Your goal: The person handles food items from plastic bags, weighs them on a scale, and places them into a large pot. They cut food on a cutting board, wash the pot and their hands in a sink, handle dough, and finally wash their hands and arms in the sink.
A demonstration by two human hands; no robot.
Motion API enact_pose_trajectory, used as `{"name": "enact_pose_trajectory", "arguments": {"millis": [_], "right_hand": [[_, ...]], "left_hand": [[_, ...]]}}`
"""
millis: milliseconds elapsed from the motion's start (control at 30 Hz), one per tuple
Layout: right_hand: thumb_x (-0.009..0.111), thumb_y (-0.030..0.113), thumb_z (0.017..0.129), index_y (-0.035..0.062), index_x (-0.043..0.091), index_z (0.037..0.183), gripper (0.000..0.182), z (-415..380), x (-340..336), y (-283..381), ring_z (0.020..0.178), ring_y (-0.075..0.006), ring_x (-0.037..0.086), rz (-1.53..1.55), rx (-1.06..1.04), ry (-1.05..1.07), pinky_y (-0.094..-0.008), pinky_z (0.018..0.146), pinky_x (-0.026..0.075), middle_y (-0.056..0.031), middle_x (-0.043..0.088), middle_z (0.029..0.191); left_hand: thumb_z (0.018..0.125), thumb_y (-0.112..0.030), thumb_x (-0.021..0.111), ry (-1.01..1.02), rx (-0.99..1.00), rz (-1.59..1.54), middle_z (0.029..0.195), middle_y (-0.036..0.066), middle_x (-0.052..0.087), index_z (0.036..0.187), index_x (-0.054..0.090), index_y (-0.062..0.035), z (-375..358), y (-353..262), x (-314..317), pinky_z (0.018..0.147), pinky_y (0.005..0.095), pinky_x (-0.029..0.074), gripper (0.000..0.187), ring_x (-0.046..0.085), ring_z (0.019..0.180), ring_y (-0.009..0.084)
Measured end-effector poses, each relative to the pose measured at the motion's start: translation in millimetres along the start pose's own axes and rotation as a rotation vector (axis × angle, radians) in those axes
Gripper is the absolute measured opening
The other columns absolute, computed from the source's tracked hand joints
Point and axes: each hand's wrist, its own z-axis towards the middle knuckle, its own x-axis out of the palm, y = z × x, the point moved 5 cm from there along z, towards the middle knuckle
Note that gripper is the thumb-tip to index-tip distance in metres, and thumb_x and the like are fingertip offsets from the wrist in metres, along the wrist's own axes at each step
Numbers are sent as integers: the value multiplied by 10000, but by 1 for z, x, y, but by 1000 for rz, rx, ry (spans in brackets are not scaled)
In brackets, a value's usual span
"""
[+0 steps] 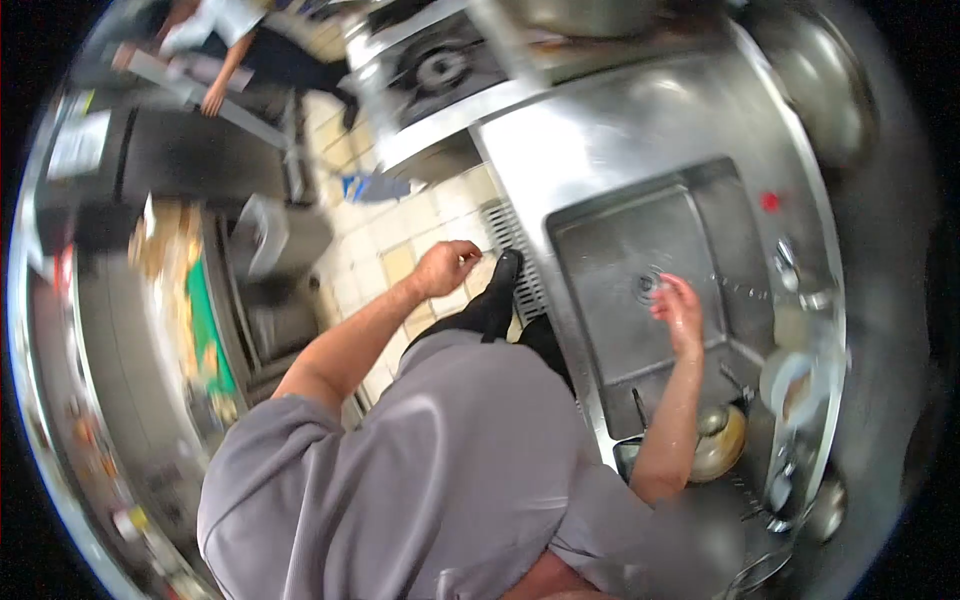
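My left hand (450, 268) hangs over the tiled floor, left of the sink, its fingers loosely curled inward with nothing visible in them. My right hand (680, 312) is held above the basin of the steel sink (620, 330), close to the drain (648, 287). Its fingers are bent and somewhat apart, nothing shows in them, and the skin looks wet. Near my right forearm, at the sink's near end, sits a round yellowish pot or bowl with a metal knob-like top (720, 445); the forearm partly hides that area.
Along the sink's right edge are a faucet (787, 262), a small red item (770, 202) and a white container (790, 388). A gas burner (440, 68) lies beyond the sink. Left are a grey bin (285, 240) and a counter with a green board (207, 325). Another person (225, 60) stands at the upper left.
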Motion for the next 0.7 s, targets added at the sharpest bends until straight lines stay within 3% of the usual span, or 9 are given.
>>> {"name": "enact_pose_trajectory", "arguments": {"millis": [67, 133, 233, 333, 400, 533, 600, 667, 700], "right_hand": [[653, 283, 969, 19, 595, 1318, 442, 37, -23, -23, 1010, -309, 681, -788, -50, -153, -407, 909, 533, -212, 691, 1137], [630, 283, 987, -4, 580, 1320, 442, 47, -26, -18, 907, -210, 699, -1301, -322, 7, -316, 738, 559, -144, 704, 1104], [648, 263, 973, -7, 581, 1319, 444, 45, 8, 29, 980, -210, 686, -861, -156, -46, -319, 776, 550, -146, 690, 1127], [643, 237, 977, 3, 589, 1313, 414, 11, 108, 96, 902, -157, 654, -1135, -698, -113, -296, 751, 525, -76, 663, 1022], [635, 227, 982, 18, 589, 1321, 401, -21, 208, 126, 898, -136, 638, -760, -141, 125, -287, 757, 517, -56, 659, 1018], [621, 238, 1000, 30, 573, 1345, 406, -47, 409, 154, 953, -153, 657, -1145, -399, 398, -286, 774, 526, -87, 679, 1116], [591, 194, 1018, 31, 562, 1356, 375, -63, 511, 151, 1014, -172, 650, -760, -323, 674, -324, 840, 534, -111, 677, 1155], [570, 207, 1028, 62, 581, 1350, 353, -47, 596, 115, 1048, -231, 679, -158, 63, 1059, -363, 860, 560, -128, 673, 1213], [584, 200, 1012, 54, 606, 1319, 341, 5, 621, 75, 1036, -264, 685, -919, -287, 938, -373, 857, 562, -132, 684, 1196]], "left_hand": [[948, -140, 610, -108, -261, -66, 1004, 179, 730, 1058, 692, -6, -70, 88, -14, 815, 394, 575, 191, 713, 908, 332], [914, -239, 565, -117, -566, 95, 1045, 234, 711, 1036, 711, -31, -150, 191, 4, 884, 442, 551, 282, 680, 1002, 401], [897, -274, 564, -45, -912, 81, 1080, 229, 717, 1059, 724, 5, -288, 316, 60, 933, 429, 539, 360, 673, 1055, 396], [896, -299, 600, -235, -1319, -321, 997, 200, 743, 1054, 726, 9, -403, 376, 125, 831, 430, 583, 368, 717, 918, 357], [888, -306, 652, -411, -1395, -707, 857, 159, 735, 1039, 733, -23, -449, 369, 143, 649, 413, 594, 331, 706, 718, 282], [888, -300, 679, -529, -1266, -828, 754, 111, 692, 1014, 733, -57, -517, 392, 182, 523, 384, 558, 279, 653, 600, 219], [877, -306, 690, -558, -1328, -883, 716, 103, 673, 988, 734, -75, -553, 401, 186, 521, 381, 550, 260, 647, 588, 219], [875, -309, 692, -618, -1374, -975, 779, 92, 684, 1026, 720, -90, -589, 411, 186, 539, 377, 562, 267, 658, 633, 198], [877, -314, 691, -709, -1433, -1054, 811, 83, 687, 1050, 708, -95, -607, 409, 181, 548, 371, 567, 280, 662, 665, 186]]}}
